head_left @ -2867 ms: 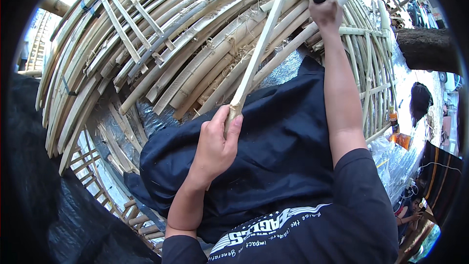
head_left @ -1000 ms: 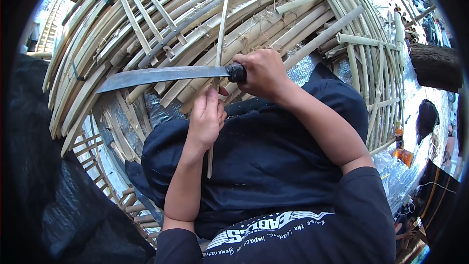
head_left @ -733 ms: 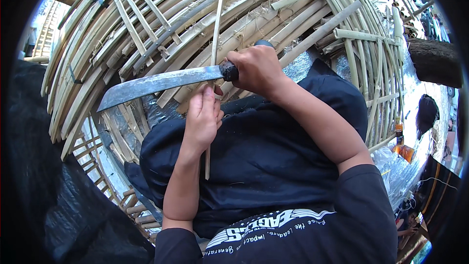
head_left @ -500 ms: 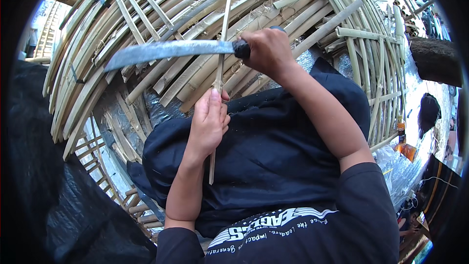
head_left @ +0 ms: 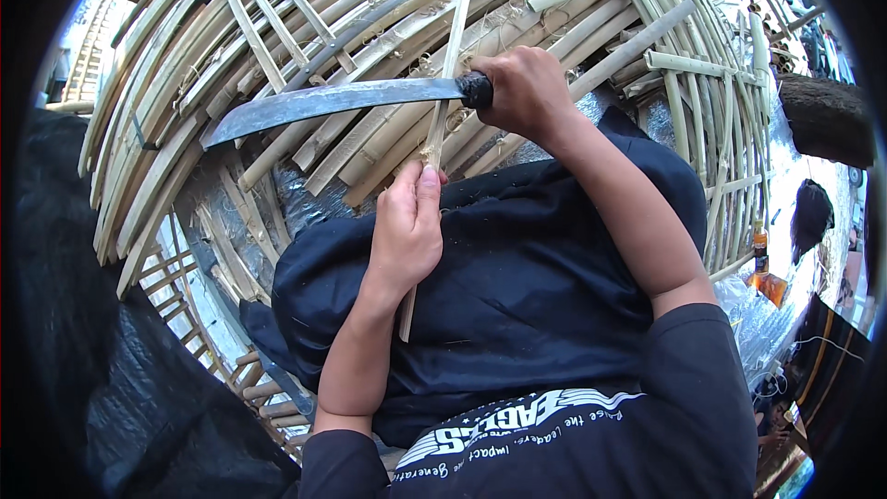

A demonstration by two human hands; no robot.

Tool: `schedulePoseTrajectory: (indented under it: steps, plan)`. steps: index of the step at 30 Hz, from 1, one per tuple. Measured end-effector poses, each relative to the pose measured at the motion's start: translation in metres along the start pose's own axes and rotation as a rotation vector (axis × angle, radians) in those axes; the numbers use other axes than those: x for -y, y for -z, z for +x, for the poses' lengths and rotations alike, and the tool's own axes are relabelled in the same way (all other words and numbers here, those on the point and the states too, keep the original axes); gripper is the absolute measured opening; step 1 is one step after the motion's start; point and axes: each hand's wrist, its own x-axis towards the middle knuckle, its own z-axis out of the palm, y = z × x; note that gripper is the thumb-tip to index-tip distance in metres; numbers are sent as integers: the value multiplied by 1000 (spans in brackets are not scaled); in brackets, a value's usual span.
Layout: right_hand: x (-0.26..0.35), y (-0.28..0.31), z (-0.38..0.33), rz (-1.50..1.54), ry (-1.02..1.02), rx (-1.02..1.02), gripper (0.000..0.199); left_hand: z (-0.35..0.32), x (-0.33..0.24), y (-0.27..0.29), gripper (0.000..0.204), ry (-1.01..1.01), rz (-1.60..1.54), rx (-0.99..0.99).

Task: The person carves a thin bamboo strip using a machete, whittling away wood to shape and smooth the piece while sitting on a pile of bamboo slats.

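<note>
My right hand [head_left: 525, 92] is closed round the dark handle of a machete [head_left: 342, 100]. Its long, curved grey blade points left and lies across a thin bamboo strip [head_left: 459, 23], near the handle end of the blade. My left hand [head_left: 408, 222] grips that strip below the blade, thumb laid along it. The strip runs from the top of the view down past my left wrist, its lower end over the dark cloth [head_left: 517, 259] on my lap. Pale curled shavings show on the strip just above my left thumb.
Many split bamboo strips [head_left: 388, 143] lie piled beyond my lap. More slats [head_left: 711, 129] stand crosswise at the right, near a dark log [head_left: 825, 120] and a bottle of amber liquid [head_left: 765, 282]. Black sheeting [head_left: 157, 388] hangs at the left beside a bamboo rack [head_left: 268, 397].
Both hands have shifted slightly right, with the machete and the strip. The strip leans more to the right at its top, and the blade's flat has turned in the light.
</note>
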Motion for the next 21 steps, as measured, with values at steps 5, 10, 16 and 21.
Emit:
schedulePoseTrajectory:
  steps: [5, 10, 16, 21]
  plan:
    - [-6, 5, 0, 6, 24, -121, 14, 3, -6, -1, 29, -22, -37, 26]
    - [-12, 4, 0, -46, 60, -172, 22, 4, -4, 0, 28, -55, -18, 27]
    - [-33, 12, 4, -116, 13, -248, 17, -3, -17, 1, 28, -39, 21, 35]
    - [-80, 28, 5, -194, -252, -282, 16, -12, -26, 1, 29, 19, 115, 65]
